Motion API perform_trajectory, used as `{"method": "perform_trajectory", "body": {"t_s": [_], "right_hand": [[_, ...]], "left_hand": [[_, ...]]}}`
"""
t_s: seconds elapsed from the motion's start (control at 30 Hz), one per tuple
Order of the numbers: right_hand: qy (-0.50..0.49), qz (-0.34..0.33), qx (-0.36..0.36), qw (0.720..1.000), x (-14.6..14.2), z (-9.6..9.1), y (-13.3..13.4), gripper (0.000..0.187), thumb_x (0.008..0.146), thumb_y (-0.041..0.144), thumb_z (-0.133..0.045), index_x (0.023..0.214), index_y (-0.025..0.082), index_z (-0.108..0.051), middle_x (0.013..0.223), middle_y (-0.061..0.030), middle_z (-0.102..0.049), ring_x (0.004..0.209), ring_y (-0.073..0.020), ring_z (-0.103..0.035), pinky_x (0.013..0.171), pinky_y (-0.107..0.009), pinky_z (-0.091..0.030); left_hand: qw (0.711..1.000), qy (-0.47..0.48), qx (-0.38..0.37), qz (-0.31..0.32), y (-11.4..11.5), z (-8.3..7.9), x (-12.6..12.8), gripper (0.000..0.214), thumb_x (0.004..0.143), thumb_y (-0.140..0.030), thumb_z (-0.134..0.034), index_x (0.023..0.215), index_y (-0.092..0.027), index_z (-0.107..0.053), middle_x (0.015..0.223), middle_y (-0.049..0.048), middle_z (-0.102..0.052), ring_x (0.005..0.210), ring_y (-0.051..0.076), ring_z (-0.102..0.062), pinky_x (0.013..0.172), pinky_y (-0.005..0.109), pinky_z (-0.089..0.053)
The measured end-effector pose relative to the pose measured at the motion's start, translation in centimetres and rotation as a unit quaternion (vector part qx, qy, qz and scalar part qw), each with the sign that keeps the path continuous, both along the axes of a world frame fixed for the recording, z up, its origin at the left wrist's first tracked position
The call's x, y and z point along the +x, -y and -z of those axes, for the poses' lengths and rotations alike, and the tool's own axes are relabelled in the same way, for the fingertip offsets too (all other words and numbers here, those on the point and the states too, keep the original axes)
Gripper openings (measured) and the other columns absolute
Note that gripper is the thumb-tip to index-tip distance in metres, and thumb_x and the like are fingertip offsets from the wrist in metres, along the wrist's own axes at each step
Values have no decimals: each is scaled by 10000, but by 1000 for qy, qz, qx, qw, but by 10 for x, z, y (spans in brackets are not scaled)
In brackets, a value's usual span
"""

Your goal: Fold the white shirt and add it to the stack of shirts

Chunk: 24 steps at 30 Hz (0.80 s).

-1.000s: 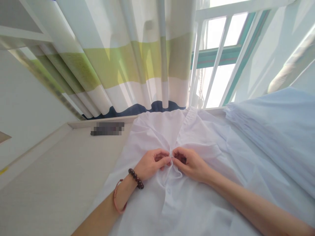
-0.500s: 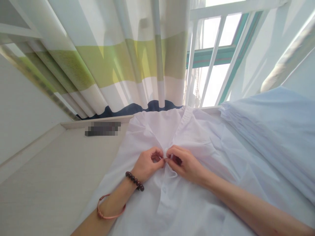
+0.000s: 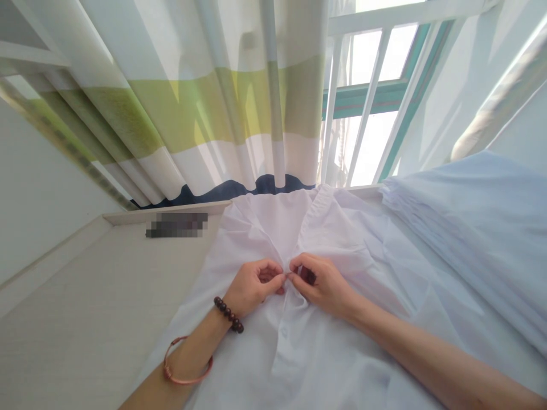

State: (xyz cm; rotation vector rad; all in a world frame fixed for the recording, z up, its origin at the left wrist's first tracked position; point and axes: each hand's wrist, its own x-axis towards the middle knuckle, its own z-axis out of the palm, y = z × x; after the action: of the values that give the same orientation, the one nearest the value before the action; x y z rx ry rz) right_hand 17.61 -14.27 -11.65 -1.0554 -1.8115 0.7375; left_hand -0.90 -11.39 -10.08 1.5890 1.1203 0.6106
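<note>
A white button-up shirt (image 3: 342, 239) lies spread flat on a pale wooden table (image 3: 85, 307), its front placket running toward me. My left hand (image 3: 252, 285) pinches the left edge of the placket, fingers curled closed on the cloth. My right hand (image 3: 320, 285) pinches the opposite edge, fingertips meeting those of the left hand at the same spot. The cloth gathers into wrinkles around the two pinches. A dark bead bracelet and a copper bangle sit on my left wrist. Small white buttons show on the placket below my hands.
A tall stack of folded pale-blue cloth (image 3: 470, 228) sits at the right, against the shirt. A striped green, white and navy curtain (image 3: 205, 114) hangs behind the table's far edge. A barred window (image 3: 367, 114) is behind. A blurred dark item (image 3: 176, 224) lies at the far edge.
Both hands stay pinched together on the placket, with small finger movements. The copper bangle has slid down my left forearm. The view has shifted slightly.
</note>
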Motion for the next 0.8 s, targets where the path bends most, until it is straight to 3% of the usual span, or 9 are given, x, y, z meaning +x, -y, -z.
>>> {"method": "perform_trajectory", "body": {"t_s": [0.13,0.3,0.6,0.67,0.8], "right_hand": [[-22,-3,-11,1000,0,-2,0,33,804,163,-583,796,177,-612,655,38,-549,547,-72,-463,526,-187,-373],[-40,-13,-44,998,2,-6,0,47,792,168,-605,765,165,-643,630,36,-552,527,-67,-457,497,-180,-362],[-34,-30,-9,999,5,-4,-2,114,768,141,-591,722,154,-694,644,8,-608,552,-78,-494,519,-184,-389],[-38,-38,-40,998,7,-6,-3,147,770,151,-576,774,150,-723,653,-5,-639,544,-86,-511,512,-192,-401],[-76,-59,-177,980,13,-9,-6,217,795,184,-542,851,138,-746,558,2,-629,508,-101,-551,504,-204,-435]], "left_hand": [[1000,-19,-12,6,-2,-4,-1,232,755,-362,-654,809,-137,-640,555,-9,-641,447,78,-500,394,172,-330],[999,2,-32,22,-3,-7,-4,244,730,-372,-676,781,-133,-662,573,12,-661,505,109,-572,418,182,-387],[999,-15,-29,-12,-2,-10,3,226,718,-360,-661,716,-135,-650,492,-17,-610,425,86,-511,403,182,-363],[1000,-15,-26,-10,-3,-9,2,232,730,-367,-657,722,-136,-653,487,-19,-606,423,85,-507,408,183,-364],[999,-20,-28,2,-3,-9,1,249,742,-384,-659,719,-136,-649,491,-19,-599,424,86,-504,418,188,-367]]}}
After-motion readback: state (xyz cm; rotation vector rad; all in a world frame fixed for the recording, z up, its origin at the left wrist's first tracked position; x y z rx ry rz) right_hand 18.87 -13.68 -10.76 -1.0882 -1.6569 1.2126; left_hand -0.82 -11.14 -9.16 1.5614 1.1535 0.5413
